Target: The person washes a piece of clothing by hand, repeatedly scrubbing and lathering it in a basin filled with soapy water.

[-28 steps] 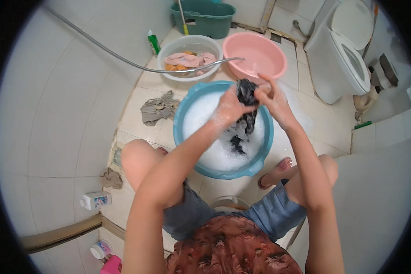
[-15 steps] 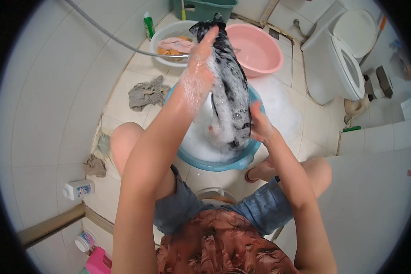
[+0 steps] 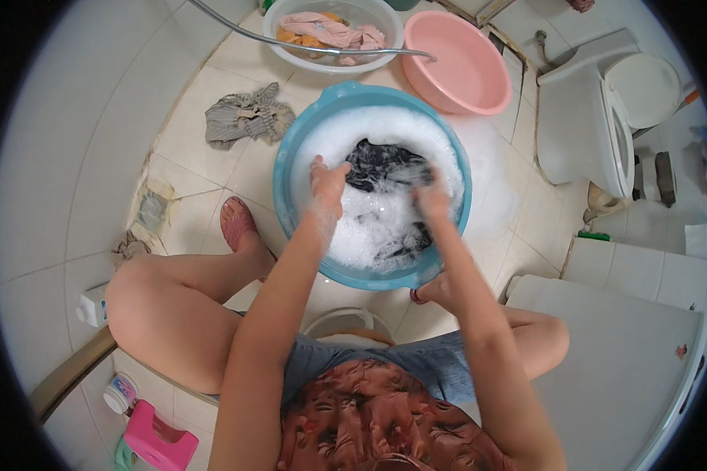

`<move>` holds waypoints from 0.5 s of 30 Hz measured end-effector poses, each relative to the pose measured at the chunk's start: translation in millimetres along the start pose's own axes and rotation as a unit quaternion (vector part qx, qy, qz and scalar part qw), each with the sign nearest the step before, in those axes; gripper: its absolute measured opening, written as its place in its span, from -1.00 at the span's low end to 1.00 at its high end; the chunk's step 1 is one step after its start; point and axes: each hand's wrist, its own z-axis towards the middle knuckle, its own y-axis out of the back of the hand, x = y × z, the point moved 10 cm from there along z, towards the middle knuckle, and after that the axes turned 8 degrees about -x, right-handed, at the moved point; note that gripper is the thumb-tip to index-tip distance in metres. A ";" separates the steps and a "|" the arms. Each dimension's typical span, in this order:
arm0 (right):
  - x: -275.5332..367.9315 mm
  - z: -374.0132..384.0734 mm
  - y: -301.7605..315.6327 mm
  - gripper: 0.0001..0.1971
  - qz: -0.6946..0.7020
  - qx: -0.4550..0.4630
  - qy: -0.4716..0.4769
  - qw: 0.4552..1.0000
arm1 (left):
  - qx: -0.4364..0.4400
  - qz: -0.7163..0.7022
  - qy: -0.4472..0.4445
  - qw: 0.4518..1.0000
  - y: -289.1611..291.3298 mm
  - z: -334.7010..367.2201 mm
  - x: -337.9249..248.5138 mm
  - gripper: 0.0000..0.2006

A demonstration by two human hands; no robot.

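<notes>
A black garment (image 3: 373, 166) lies partly sunk in thick white suds inside a blue basin (image 3: 283, 184). A smaller dark patch of cloth shows through the foam nearer to me. My left hand (image 3: 327, 187) is over the suds at the left of the garment, fingers apart, its fingertips close to the cloth edge. Whether they touch it I cannot tell. At the garment's right side is my right hand (image 3: 434, 196), smeared by motion, so its fingers and any grip do not show clearly.
Beyond the basin stand a white tub (image 3: 269, 39) with pink and orange clothes and a pink basin (image 3: 507, 82), crossed by a metal hose (image 3: 291, 47). A grey striped cloth (image 3: 239, 118) lies on the tiles at left. A toilet (image 3: 585, 118) is at right, a pink plastic stool (image 3: 161, 443) lower left.
The black garment, held up lengthwise over the basin before, is now down in the suds. Both hands have lowered, the left one coming back toward me. The view has shifted, and my left leg has swung outward.
</notes>
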 end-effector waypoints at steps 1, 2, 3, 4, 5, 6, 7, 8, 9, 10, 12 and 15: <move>17.0 -22.2 -38.7 -0.44 -0.118 0.051 0.032 0.991 | 0.012 -0.008 -0.036 0.999 3.6 0.6 1.6 -0.36; 22.9 -45.3 -80.2 -0.40 -0.171 0.115 0.231 0.951 | 0.020 -0.011 -0.036 0.999 -4.9 -2.7 5.3 -0.36; 29.9 -80.1 -114.0 -0.42 -0.199 0.280 0.248 0.906 | 0.053 -0.025 -0.004 0.998 -6.3 -6.9 13.0 -0.39; 40.9 -108.2 -128.3 -0.47 -0.211 0.377 0.335 0.837 | 0.088 -0.041 0.028 0.995 -10.7 -13.2 20.2 -0.41; 46.0 -95.7 -117.6 -0.51 -0.104 0.370 0.346 0.856 | 0.053 -0.042 -0.003 0.998 -6.5 -17.5 16.3 -0.51; 45.2 -73.4 -87.9 -0.55 -0.001 0.351 0.352 0.868 | 0.059 -0.045 -0.001 0.997 -13.1 -22.6 19.7 -0.51; 21.5 -31.1 -52.8 -0.55 -0.076 0.217 0.263 0.937 | 0.095 -0.062 0.019 0.993 -25.3 -24.6 28.2 -0.57; -2.9 -0.4 -9.1 -0.55 -0.147 0.074 0.165 0.972 | 0.132 -0.078 0.039 0.987 -39.0 -29.3 35.0 -0.63; 4.0 -3.1 -8.6 -0.55 -0.240 0.057 0.202 0.948 | 0.154 -0.062 0.040 0.985 -35.3 -32.6 40.6 -0.68; 11.1 -9.0 -11.7 -0.55 -0.331 0.038 0.237 0.913 | 0.230 -0.052 0.072 0.969 -42.4 -43.5 51.5 -0.67; 60.8 -46.4 -26.7 -0.54 -0.301 0.120 0.343 0.881 | 0.365 -0.053 0.183 0.911 -43.2 -71.5 85.0 -0.33; 122.6 -76.9 51.8 -0.49 -0.334 0.128 0.445 0.821 | 0.454 -0.114 0.366 0.804 -98.7 -167.3 90.2 -0.04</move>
